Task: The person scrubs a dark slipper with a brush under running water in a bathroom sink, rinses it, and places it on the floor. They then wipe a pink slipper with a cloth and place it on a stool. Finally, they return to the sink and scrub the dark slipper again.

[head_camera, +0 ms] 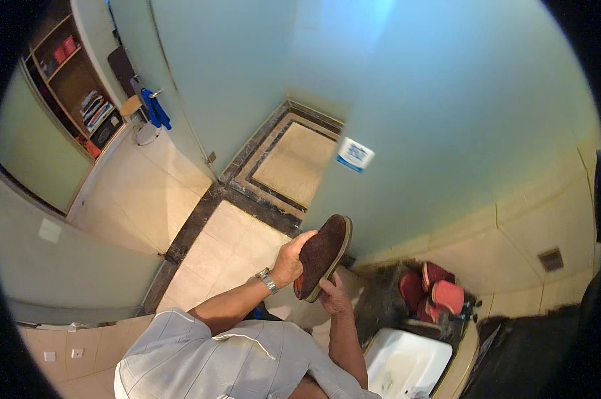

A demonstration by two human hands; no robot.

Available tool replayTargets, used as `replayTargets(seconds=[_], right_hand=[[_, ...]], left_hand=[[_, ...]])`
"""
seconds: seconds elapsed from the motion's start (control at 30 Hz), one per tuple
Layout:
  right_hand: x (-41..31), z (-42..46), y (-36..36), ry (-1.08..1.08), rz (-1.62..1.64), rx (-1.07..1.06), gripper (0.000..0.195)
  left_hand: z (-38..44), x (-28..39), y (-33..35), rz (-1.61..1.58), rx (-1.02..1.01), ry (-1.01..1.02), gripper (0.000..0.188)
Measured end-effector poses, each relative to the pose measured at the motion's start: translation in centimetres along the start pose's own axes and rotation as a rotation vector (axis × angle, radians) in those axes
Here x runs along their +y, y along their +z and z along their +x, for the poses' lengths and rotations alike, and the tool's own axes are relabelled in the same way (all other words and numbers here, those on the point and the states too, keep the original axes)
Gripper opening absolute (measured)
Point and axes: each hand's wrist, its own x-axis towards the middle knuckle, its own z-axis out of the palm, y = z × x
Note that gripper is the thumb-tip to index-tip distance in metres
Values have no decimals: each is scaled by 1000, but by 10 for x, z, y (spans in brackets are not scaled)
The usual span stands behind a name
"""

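Observation:
A dark brown slipper (325,254) with a pale sole and an orange-red lining is held up in front of me, tilted with its toe away from me. My left hand (291,259), with a metal wristwatch (267,281) at the wrist, grips its upper from the left side, the fingers partly hidden. On the right, my right hand (336,294) holds the sole near the heel end. To the right, several red and pink slippers (447,296) lie piled on a dark surface beside a white sink basin (412,359).
Frosted glass panels (430,124) rise ahead, one bearing a sticker (355,154). Dark stone strips (193,227) cross the tiled floor (230,229). At the upper left are a shelf unit (68,85), a round stool (131,106) and a blue cloth (155,109) on a door handle.

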Motion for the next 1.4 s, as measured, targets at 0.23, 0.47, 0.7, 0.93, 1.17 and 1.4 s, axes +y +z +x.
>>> replayTargets(seconds=[0.23,0.47,0.7,0.93,1.17,1.4], right_hand=[[-21,133,74,-52,-86,-70,94],[-43,209,125,-9,-273,-66,96],[-74,279,151,-146,-485,-142,106],[-96,337,191,-126,-346,-275,109],[-87,421,209,-151,-554,-173,124],[-97,509,279,-260,-564,-92,123]], left_hand=[[58,-44,-123,83,-67,78,61],[104,-98,-171,205,49,-4,64],[115,-122,-213,201,69,-546,11],[157,-126,-232,-851,156,-586,42],[241,-166,-268,-1319,328,-663,43],[330,-235,-328,-1292,292,-724,40]])
